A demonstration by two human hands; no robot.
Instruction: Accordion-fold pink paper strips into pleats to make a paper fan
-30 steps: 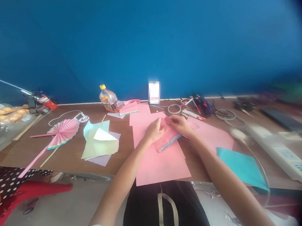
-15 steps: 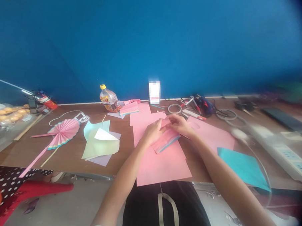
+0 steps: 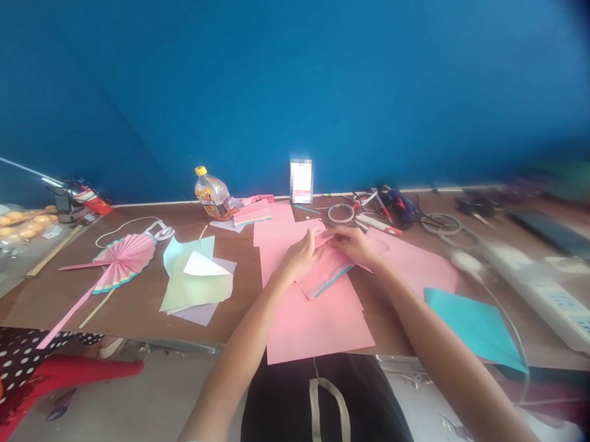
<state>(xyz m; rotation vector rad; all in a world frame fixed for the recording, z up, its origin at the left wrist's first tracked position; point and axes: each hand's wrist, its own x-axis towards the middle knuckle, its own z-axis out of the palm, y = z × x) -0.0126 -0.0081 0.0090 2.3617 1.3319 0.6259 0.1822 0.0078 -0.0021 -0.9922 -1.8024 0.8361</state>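
Both of my hands meet over a pleated pink paper strip with a blue edge (image 3: 328, 276) near the middle of the brown table (image 3: 42, 295). My left hand (image 3: 301, 254) pinches the strip's far left end with curled fingers. My right hand (image 3: 353, 244) grips the far end from the right, fingers closed on the folds. The strip lies on large pink paper sheets (image 3: 315, 316).
A finished pink paper fan (image 3: 122, 260) lies at left, pale green and white sheets (image 3: 197, 282) beside it. A plastic bottle (image 3: 213, 195), tape roll (image 3: 340, 213), scissors and cables sit along the blue wall. A teal sheet (image 3: 471, 325) and power strip (image 3: 550, 300) are at right.
Both hands stay on the pleated strip, with only slight finger shifts along its far end. Nothing else on the table has moved.
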